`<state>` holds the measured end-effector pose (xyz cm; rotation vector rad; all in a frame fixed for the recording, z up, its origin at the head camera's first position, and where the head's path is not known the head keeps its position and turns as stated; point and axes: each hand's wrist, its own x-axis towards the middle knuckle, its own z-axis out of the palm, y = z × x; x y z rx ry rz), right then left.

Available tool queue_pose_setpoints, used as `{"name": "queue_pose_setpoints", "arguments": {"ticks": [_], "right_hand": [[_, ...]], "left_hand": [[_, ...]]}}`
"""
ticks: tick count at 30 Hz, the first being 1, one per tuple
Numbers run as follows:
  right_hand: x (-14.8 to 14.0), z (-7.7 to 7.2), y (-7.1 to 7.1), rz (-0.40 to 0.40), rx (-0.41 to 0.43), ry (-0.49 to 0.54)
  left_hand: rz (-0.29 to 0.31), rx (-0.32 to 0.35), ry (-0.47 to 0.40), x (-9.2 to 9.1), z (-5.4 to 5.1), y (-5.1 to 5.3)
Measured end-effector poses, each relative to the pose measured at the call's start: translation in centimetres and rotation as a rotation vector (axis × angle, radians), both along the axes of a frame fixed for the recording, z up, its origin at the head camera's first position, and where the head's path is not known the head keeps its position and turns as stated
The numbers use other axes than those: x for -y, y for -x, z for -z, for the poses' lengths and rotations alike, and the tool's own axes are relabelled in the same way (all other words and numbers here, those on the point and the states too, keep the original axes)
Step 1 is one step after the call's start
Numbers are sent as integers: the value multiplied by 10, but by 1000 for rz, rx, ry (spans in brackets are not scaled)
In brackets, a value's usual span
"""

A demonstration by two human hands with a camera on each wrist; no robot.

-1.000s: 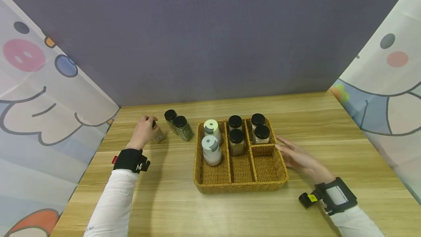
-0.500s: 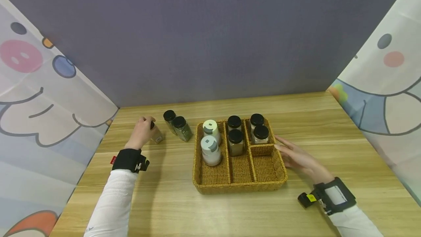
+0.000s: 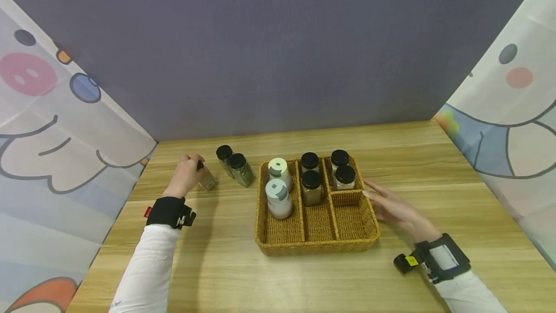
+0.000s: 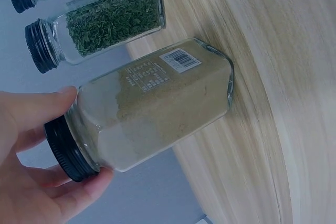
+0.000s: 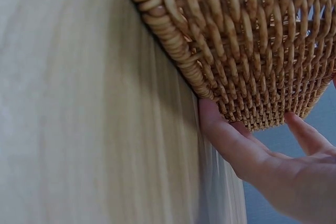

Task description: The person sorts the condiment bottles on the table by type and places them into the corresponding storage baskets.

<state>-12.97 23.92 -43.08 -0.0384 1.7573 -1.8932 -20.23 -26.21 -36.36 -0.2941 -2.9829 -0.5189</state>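
Observation:
My left hand point(image 3: 184, 176) pinches the neck of a glass jar point(image 4: 157, 106) of tan powder just below its black lid point(image 4: 68, 148); in the left wrist view thumb and fingers lie on either side. Beside it stand two jars of green flakes point(image 3: 242, 173) point(image 4: 113, 22). The woven basket point(image 3: 319, 249) holds two white-capped jars point(image 3: 280, 204) at left, two black-lidded jars point(image 3: 311, 192) in the middle and two more point(image 3: 344, 180) at back right. My right hand point(image 3: 397, 209) touches the basket's right side with extended fingers, seen against the weave point(image 5: 252, 51) in the right wrist view.
The wooden table point(image 3: 278, 284) meets a grey-purple panel point(image 3: 278, 52) behind. Cartoon-printed cloths stand at the left point(image 3: 34, 134) and right point(image 3: 525, 144). The basket's front sections point(image 3: 352, 221) show bare weave.
The left hand and the powder jar it holds have shifted very slightly. The right hand keeps its place against the basket.

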Motion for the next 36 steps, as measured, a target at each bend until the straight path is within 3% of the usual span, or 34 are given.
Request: {"name": "queue_pose_setpoints", "arguments": {"ticks": [17, 36], "right_hand": [[0, 0, 0, -4, -7, 1], [0, 1, 0, -1, -6, -8]], "left_hand": [[20, 20, 46, -2, -3, -3], [78, 40, 42, -17, -22, -6]]}}
